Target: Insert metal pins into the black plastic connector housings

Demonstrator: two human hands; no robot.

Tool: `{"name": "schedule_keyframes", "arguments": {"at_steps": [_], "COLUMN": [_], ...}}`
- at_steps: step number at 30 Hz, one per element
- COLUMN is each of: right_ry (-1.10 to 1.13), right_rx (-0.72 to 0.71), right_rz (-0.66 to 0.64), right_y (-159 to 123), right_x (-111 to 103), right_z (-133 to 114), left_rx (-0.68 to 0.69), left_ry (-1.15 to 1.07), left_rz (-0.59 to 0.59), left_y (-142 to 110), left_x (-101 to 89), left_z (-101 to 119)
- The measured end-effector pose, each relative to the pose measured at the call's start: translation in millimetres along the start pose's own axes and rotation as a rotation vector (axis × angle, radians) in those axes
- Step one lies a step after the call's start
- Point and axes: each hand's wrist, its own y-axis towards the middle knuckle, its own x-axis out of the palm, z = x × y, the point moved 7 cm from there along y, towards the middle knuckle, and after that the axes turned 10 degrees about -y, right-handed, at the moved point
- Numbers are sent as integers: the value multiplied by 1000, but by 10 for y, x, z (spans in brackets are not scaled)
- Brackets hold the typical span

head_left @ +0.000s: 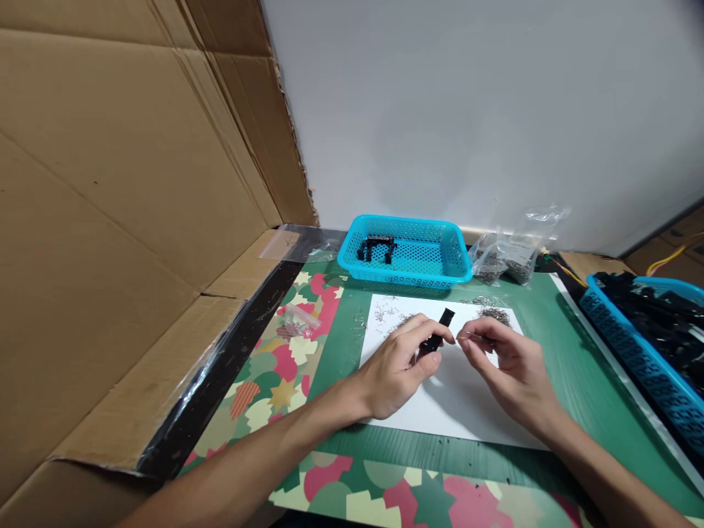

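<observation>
My left hand [399, 367] is closed around a narrow black plastic part [446, 317], whose upper end sticks out past the fingers. Close beside it, my right hand [509, 370] pinches a thin metal piece [477, 336], too fine to make out exactly. The fingertips of both hands nearly meet above a white sheet of paper [440, 411]. On the sheet lie a pile of small metal pieces [493, 316] behind my right hand and scattered small wire pieces [385, 312] behind my left hand, partly hidden by it.
A blue basket [407, 280] with several black parts stands at the back. Right of it are clear bags [517, 268] of small metal pieces. Another blue basket [632, 330], heaped with black parts, borders the right side. Cardboard [137, 183] walls the left; a small plastic bag [301, 320] lies on the patterned covering.
</observation>
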Motion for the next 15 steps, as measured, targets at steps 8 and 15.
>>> {"name": "schedule_keyframes", "arguments": {"at_steps": [8,15], "right_ry": [-278,-353], "right_rx": [-409,-564], "right_rz": [157,166], "right_y": [-79,-118], "right_x": [-92,-59], "right_z": [-344,-506], "left_rx": [34,80], "left_ry": [-256,-373], "left_rz": [29,77], "left_y": [32,19], "left_x": [-10,-17], "left_z": [1,-12]}}
